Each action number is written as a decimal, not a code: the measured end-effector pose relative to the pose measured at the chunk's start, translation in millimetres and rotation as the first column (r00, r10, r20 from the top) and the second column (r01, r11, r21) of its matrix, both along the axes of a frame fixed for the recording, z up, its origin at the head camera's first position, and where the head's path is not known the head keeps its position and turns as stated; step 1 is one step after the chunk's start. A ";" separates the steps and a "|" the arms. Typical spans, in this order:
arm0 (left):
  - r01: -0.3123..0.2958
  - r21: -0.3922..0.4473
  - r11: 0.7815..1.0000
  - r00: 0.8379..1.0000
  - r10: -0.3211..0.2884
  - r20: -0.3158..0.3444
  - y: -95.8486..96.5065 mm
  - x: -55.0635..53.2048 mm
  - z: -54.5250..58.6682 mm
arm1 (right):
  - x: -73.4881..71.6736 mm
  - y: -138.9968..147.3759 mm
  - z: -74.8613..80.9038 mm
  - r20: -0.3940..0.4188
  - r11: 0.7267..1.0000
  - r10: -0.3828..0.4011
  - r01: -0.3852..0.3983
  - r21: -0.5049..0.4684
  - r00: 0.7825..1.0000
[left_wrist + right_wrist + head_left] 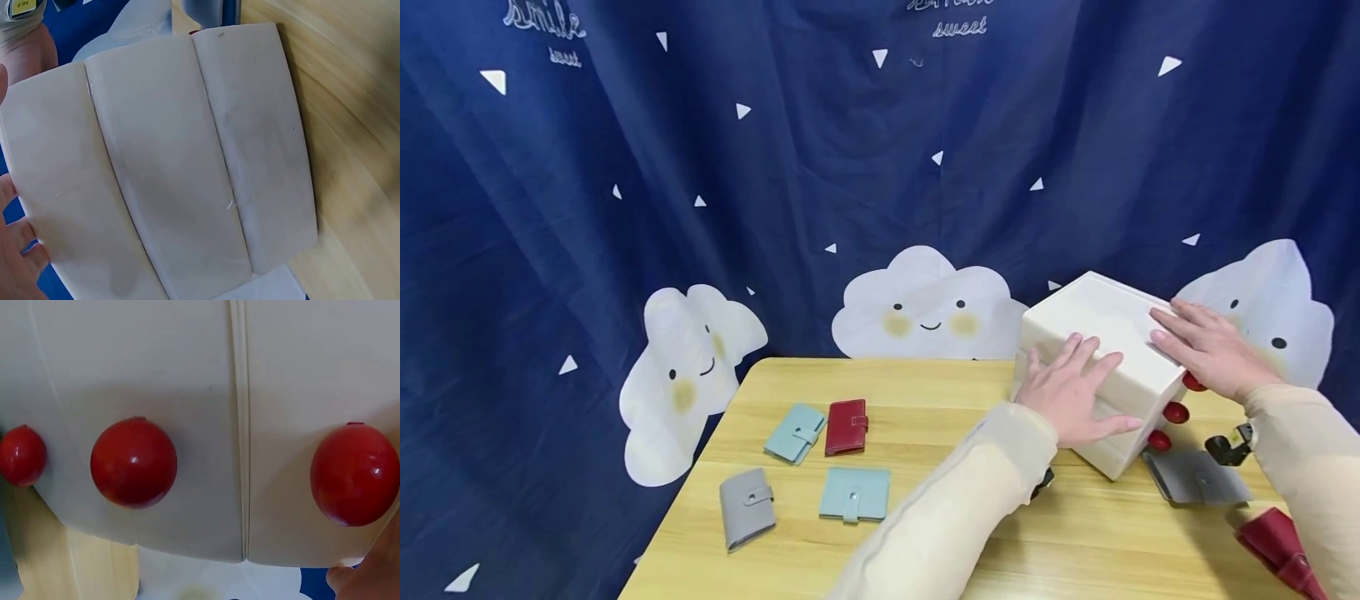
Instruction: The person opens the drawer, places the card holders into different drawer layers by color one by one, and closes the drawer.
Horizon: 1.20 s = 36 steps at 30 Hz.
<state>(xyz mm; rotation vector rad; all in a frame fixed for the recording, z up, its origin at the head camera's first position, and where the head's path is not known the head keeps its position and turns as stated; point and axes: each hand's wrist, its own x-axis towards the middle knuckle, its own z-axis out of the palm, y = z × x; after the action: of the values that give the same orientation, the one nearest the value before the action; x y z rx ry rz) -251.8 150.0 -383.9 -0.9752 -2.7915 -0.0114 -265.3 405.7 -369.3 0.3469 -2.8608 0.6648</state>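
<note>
A small white drawer cabinet [1093, 312] stands angled at the table's back right, its round red knobs [134, 462] facing right. My left hand [1067, 400] lies with fingers spread and straight across its top edge and near side. On the top's right edge rests my right hand [1213, 350], fingers extended. The left wrist view shows the cabinet's side [156, 156] in three tiers, with left fingers [22, 234] along the top edge. The right wrist view faces the drawer fronts [187, 375], and part of the right hand [375, 569] shows at the lower right corner.
On the left of the wooden table [925, 433] lie two light blue snap wallets [795, 433], a red one [847, 427] and a grey one [747, 507]. A dark grey wallet [1198, 479] and another red one [1281, 546] lie right of the cabinet. A blue curtain [850, 150] hangs behind.
</note>
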 end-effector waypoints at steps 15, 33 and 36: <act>0.000 0.036 0.999 1.000 -0.001 0.020 -22.8 -3.5 5.9 | 8.5 -28.5 3.7 -0.020 0.999 -0.047 0.047 -0.007 0.999; -0.013 0.149 0.989 1.000 0.010 0.023 -54.8 -7.8 3.0 | 13.6 -72.7 -2.2 -0.094 0.992 -0.072 0.081 0.102 0.993; -0.020 0.168 0.986 1.000 0.019 0.008 -61.3 -8.1 4.3 | 13.9 -82.4 -1.6 -0.096 0.990 -0.077 0.087 0.115 0.992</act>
<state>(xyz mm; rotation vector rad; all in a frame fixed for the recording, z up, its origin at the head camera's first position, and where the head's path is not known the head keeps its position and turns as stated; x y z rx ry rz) -259.9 88.7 -379.5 -0.9083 -2.7515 -0.2430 -251.4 323.2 -370.9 0.2675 -2.8162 0.4529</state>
